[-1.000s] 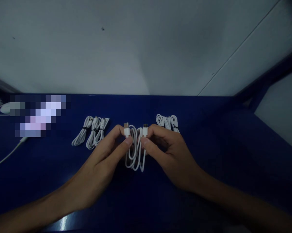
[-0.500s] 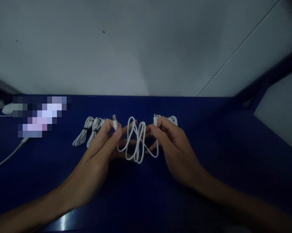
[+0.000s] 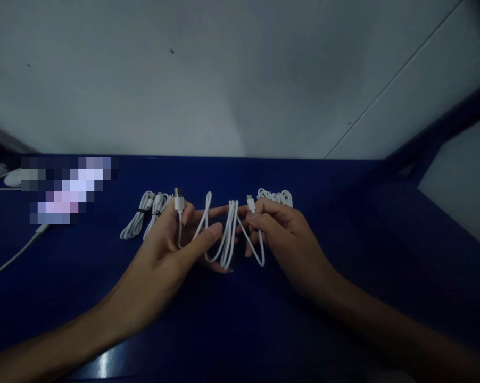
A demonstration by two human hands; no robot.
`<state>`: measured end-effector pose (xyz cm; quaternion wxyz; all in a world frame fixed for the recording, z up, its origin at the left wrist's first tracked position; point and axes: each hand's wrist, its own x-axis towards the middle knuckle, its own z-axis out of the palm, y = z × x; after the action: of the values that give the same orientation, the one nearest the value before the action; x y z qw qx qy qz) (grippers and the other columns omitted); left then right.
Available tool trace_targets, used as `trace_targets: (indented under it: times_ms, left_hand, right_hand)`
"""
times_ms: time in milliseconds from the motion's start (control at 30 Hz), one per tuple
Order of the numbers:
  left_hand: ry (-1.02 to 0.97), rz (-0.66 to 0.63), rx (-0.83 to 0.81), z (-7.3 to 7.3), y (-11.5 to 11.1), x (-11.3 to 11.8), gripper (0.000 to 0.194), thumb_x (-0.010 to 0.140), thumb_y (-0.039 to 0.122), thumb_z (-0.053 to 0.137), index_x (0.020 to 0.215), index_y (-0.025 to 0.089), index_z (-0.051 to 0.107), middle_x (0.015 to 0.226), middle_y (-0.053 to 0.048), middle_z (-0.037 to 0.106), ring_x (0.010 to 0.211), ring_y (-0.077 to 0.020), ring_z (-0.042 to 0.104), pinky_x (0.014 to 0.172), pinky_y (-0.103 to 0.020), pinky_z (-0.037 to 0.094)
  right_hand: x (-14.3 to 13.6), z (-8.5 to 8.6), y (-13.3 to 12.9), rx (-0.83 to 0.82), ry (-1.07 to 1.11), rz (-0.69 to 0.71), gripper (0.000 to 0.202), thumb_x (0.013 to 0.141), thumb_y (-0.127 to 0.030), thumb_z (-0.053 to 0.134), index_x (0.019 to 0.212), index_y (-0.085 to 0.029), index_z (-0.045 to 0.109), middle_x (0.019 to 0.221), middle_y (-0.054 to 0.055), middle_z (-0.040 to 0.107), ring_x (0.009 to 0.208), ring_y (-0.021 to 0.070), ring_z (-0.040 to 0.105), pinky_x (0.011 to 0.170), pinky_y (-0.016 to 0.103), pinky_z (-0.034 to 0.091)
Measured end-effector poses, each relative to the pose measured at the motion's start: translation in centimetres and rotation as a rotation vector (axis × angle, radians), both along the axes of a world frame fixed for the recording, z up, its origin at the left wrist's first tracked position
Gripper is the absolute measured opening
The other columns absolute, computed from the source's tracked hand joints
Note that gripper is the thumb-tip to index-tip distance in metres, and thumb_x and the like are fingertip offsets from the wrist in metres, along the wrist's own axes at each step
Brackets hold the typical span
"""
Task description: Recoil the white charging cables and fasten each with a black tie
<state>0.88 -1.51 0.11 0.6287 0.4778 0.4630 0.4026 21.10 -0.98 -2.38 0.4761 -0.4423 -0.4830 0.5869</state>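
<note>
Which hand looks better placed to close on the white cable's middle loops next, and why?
Probably the left hand: its thumb is beside the middle loops, with fingers reaching behind them. The right hand pinches near the smaller plug, off to the side.

No readable text, labels, brands, numbers or signs in view. White connectors [image 3: 179, 204] and cable bundles [image 3: 135, 217]: no legible print. Wall panel [image 3: 224, 80]: only small dark marks, no characters. Blue bench [image 3: 344, 213]: no lettering visible. Bright object at left [image 3: 74, 186] is pixelated, so anything on it can't be read.
</note>
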Motion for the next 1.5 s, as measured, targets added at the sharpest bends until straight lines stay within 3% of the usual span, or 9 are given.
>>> trace_targets:
  times_ms: [233,367,600,800,933,1133,1500]
  left_hand:
    - [0.108,-0.02,0.014,0.0,0.4,-0.3,0.028,0.087,0.021,0.087,0.108,0.022,0.067,0.131,-0.01,0.08,0.08,-0.0258,0.083,0.073,-0.041,0.075]
    - [0.115,-0.048,-0.011,0.1,0.5,-0.2,0.027,0.089,0.025,0.087,0.109,0.02,0.07,0.118,-0.01,0.082,0.085,-0.0263,0.084,0.072,-0.036,0.074]
    - [0.098,0.022,0.019,0.2,0.3,0.2,0.031,0.091,0.034,0.09,0.1,0.019,0.065,0.111,-0.009,0.082,0.086,-0.0275,0.086,0.069,-0.034,0.074]
    - [0.157,0.084,0.073,0.0,0.4,0.0,0.027,0.093,0.037,0.088,0.104,0.019,0.07,0.109,-0.009,0.082,0.091,-0.0294,0.085,0.069,-0.035,0.074]
    - [0.217,0.114,0.118,0.1,0.5,-0.1,0.022,0.094,0.038,0.085,0.097,0.019,0.074,0.101,-0.009,0.082,0.075,-0.0254,0.081,0.067,-0.038,0.073]
    - [0.205,0.039,0.117,0.1,0.7,-0.1,0.016,0.091,0.036,0.086,0.098,0.023,0.079,0.098,-0.008,0.083,0.083,-0.0294,0.081,0.072,-0.043,0.074]
    - [0.235,-0.011,0.155,0.4,0.5,0.3,0.019,0.088,0.034,0.089,0.087,0.021,0.075,0.088,-0.005,0.08,0.067,-0.0208,0.073,0.066,-0.037,0.068]
  right_hand:
    - [0.1,-0.5,0.4,0.088,0.025,-0.067,0.031,0.104,-0.027,0.067,0.073,-0.022,0.062,0.078,0.0,0.064,0.078,0.0165,0.059,0.075,0.033,0.048]
    - [0.1,-0.6,0.5,0.106,0.078,-0.083,0.031,0.103,-0.026,0.069,0.073,-0.021,0.063,0.089,0.001,0.065,0.082,0.016,0.058,0.084,0.036,0.048]
    - [0.0,-0.3,0.2,0.188,0.047,-0.113,0.032,0.106,-0.023,0.064,0.074,-0.022,0.063,0.078,-0.002,0.058,0.075,0.0155,0.056,0.074,0.034,0.046]
    - [0.0,0.1,-0.1,0.214,-0.032,-0.207,0.034,0.107,-0.023,0.062,0.073,-0.022,0.059,0.088,0.0,0.065,0.072,0.0148,0.054,0.069,0.034,0.044]
    - [0.1,-0.1,0.0,0.183,0.003,-0.21,0.031,0.107,-0.025,0.062,0.076,-0.023,0.063,0.085,0.001,0.064,0.071,0.0159,0.054,0.067,0.034,0.043]
    - [0.1,0.2,0.1,0.182,-0.028,-0.171,0.03,0.107,-0.026,0.063,0.077,-0.023,0.063,0.079,0.0,0.063,0.064,0.0136,0.054,0.062,0.031,0.044]
    - [-0.1,0.5,-0.2,0.029,-0.04,-0.143,0.009,0.109,-0.031,0.061,0.113,-0.025,0.068,0.078,-0.004,0.063,0.055,0.0101,0.046,0.052,0.024,0.039]
